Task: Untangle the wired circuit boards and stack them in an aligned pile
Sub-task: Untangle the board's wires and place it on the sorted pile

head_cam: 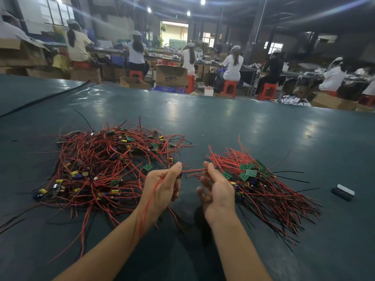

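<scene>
A big tangled heap of small circuit boards with red and black wires (105, 165) lies on the dark green table at the left. To the right lies a sorted pile of boards (261, 183), their green boards grouped and their wires fanned toward the lower right. My left hand (162, 187) grips a bundle of red wires that trail down over my wrist. My right hand (215, 189) pinches the end of a red wire (194, 170) stretched between both hands.
A small dark block with a grey top (343, 192) lies on the table (223, 122) at the right. A black cable (46, 97) runs across the far left. Beyond the table's far edge, people sit on red stools at workbenches among cardboard boxes.
</scene>
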Demonstrator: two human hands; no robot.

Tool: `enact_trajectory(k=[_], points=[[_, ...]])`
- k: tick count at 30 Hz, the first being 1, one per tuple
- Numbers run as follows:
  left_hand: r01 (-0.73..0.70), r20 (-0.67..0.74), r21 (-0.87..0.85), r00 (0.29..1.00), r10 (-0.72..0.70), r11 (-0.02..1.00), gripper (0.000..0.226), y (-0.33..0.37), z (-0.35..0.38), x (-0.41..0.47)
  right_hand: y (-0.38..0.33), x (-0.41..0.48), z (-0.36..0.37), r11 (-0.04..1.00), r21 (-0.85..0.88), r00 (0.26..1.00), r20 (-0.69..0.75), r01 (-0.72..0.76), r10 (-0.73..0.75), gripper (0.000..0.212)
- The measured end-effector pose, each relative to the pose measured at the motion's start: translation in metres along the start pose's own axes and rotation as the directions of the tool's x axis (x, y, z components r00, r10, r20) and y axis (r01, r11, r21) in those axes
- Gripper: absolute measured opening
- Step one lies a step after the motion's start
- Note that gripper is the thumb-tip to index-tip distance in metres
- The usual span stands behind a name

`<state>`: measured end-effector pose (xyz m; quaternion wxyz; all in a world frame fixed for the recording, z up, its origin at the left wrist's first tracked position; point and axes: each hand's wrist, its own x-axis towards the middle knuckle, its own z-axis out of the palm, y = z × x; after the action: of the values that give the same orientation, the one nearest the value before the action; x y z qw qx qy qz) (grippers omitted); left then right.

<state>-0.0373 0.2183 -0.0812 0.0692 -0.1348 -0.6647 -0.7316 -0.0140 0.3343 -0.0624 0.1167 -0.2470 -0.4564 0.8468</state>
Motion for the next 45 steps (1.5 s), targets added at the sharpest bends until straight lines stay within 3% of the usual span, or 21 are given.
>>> enact_trajectory(k=[8, 11, 17, 30, 38, 42, 45], points=[[0.016, -0.055, -0.075, 0.998, -0.020, 0.997, 0.055, 0.004, -0.005, 0.002, -0.005, -0.003, -0.003, 0.984, 0.162, 0.993, 0.080, 0.074, -0.088, 0.012], [0.016, -0.063, -0.080, 0.998, -0.021, 0.997, 0.056, 0.003, -0.008, 0.003, -0.005, -0.004, -0.003, 0.982, 0.175, 0.994, 0.068, 0.069, -0.082, 0.011], [0.018, 0.053, -0.066, 0.998, -0.015, 0.998, 0.057, 0.006, -0.004, 0.001, -0.006, -0.001, -0.005, 0.973, 0.231, 1.000, 0.003, 0.026, -0.028, 0.008], [0.039, -0.020, -0.070, 0.999, -0.041, 0.997, 0.059, 0.009, -0.012, 0.007, -0.008, -0.001, -0.008, 0.946, 0.290, 0.984, 0.060, 0.142, -0.166, 0.007], [0.060, -0.011, -0.086, 0.998, -0.062, 0.994, 0.057, 0.010, -0.016, 0.007, -0.009, 0.003, -0.012, 0.923, 0.328, 0.979, -0.035, 0.203, -0.202, 0.022], [0.099, -0.068, -0.178, 0.991, -0.112, 0.979, 0.057, 0.013, -0.026, 0.012, -0.014, 0.007, -0.019, 0.917, 0.327, 0.973, -0.033, 0.226, -0.228, 0.015], [0.066, -0.056, -0.152, 0.996, -0.076, 0.986, 0.060, 0.014, -0.021, 0.010, -0.010, 0.004, -0.014, 0.958, 0.249, 0.987, 0.041, 0.139, -0.154, 0.039]])
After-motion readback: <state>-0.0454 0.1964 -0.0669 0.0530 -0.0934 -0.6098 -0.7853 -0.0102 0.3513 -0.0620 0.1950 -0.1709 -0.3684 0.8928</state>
